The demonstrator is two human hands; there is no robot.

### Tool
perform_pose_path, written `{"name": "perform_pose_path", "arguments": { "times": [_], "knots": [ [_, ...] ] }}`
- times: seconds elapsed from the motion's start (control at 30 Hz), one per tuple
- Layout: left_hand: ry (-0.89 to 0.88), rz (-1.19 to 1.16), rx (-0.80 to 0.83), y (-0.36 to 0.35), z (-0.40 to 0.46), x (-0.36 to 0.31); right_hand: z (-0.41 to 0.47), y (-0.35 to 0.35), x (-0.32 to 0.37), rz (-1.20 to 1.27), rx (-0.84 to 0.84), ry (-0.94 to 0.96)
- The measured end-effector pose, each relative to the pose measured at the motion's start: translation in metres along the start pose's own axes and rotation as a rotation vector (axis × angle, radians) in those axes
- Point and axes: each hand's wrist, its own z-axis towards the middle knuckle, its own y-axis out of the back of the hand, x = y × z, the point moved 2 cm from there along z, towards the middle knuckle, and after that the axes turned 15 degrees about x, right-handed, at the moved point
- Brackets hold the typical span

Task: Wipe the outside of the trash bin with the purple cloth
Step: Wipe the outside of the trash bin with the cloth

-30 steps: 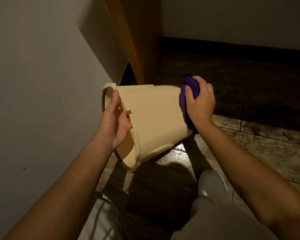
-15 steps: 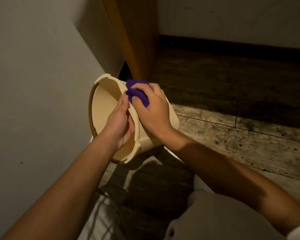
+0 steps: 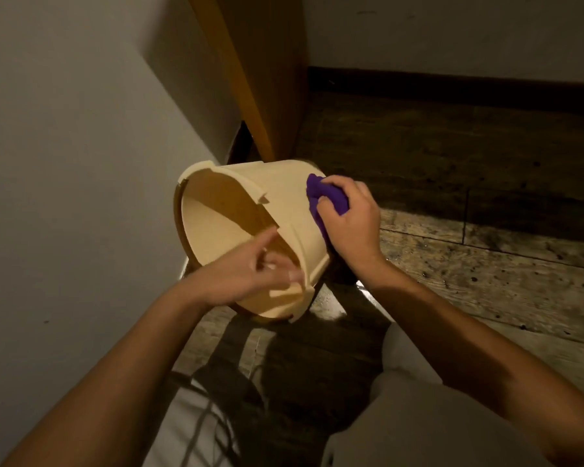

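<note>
From the head camera, the cream plastic trash bin [image 3: 284,210] is held tilted off the wooden plank floor [image 3: 486,264], its open mouth turned toward the grey wall [image 3: 64,163]. The right hand [image 3: 348,220] clenches the bunched purple cloth [image 3: 324,197] against the bin's outer side, having slid away from the rim where it pressed half a second ago. The left hand [image 3: 246,274], blurred, has shifted to the bin's lower rim; whether it grips cannot be told. The wiping looks underway, moving along the wall.
</note>
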Motion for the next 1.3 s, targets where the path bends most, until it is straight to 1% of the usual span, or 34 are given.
{"name": "perform_pose_path", "arguments": {
  "times": [0.03, 0.07, 0.13, 0.2, 0.27, 0.33, 0.4, 0.47, 0.5, 0.57, 0.63, 0.7, 0.8, 0.9, 1.0, 1.03, 1.07, 1.1, 1.17, 1.3],
  "knots": [
    [0.022, 0.106, 0.094, -0.011, 0.0, 0.003, 0.001, 0.001, 0.001, 0.031, 0.0, -0.01],
    [0.016, 0.176, 0.114, -0.019, 0.001, 0.005, 0.002, 0.001, 0.004, 0.071, 0.004, -0.015],
    [-0.01, 0.256, 0.05, -0.028, 0.005, 0.003, 0.001, -0.005, 0.018, 0.146, 0.012, -0.01],
    [0.013, 0.3, 0.003, -0.032, 0.009, -0.002, 0.001, -0.012, 0.034, 0.22, 0.015, -0.008],
    [0.014, 0.31, -0.062, -0.035, 0.014, -0.005, 0.002, -0.016, 0.047, 0.285, 0.017, -0.013],
    [-0.045, 0.279, -0.163, -0.035, 0.017, -0.003, 0.002, -0.015, 0.056, 0.322, 0.047, -0.003],
    [-0.138, 0.171, -0.219, -0.024, 0.016, -0.002, 0.001, -0.012, 0.065, 0.343, 0.094, 0.055],
    [-0.261, -0.029, -0.266, -0.008, 0.011, -0.002, -0.004, -0.011, 0.075, 0.298, 0.094, 0.169],
    [-0.322, -0.148, -0.306, 0.0, 0.007, -0.001, -0.007, -0.013, 0.079, 0.241, 0.086, 0.245],
    [-0.412, -0.396, -0.385, 0.006, 0.004, 0.002, -0.015, -0.02, 0.083, 0.039, 0.086, 0.389],
    [-0.395, -0.566, -0.448, 0.003, 0.008, 0.005, -0.02, -0.028, 0.078, -0.206, 0.097, 0.479],
    [-0.347, -0.7, -0.51, -0.001, 0.013, 0.004, -0.018, -0.029, 0.064, -0.38, 0.079, 0.502],
    [-0.347, -0.863, -0.564, 0.009, 0.01, 0.004, -0.008, -0.017, 0.031, -0.511, 0.013, 0.428],
    [-0.326, -0.823, -0.568, 0.021, 0.001, 0.003, 0.017, 0.013, -0.006, -0.526, -0.111, 0.204],
    [-0.314, -0.764, -0.531, 0.024, 0.002, 0.001, 0.055, 0.054, -0.035, -0.42, -0.174, -0.119],
    [-0.313, -0.754, -0.526, 0.023, 0.004, 0.001, 0.066, 0.065, -0.04, -0.353, -0.173, -0.203],
    [-0.313, -0.755, -0.528, 0.021, 0.006, 0.002, 0.073, 0.072, -0.04, -0.305, -0.171, -0.237],
    [-0.313, -0.763, -0.534, 0.02, 0.008, 0.004, 0.076, 0.075, -0.036, -0.286, -0.171, -0.222],
    [-0.309, -0.784, -0.547, 0.019, 0.01, 0.006, 0.072, 0.069, -0.015, -0.304, -0.152, -0.122],
    [-0.298, -0.75, -0.534, 0.018, 0.013, 0.005, 0.044, 0.029, 0.024, -0.387, -0.025, 0.088]
  ]
}}
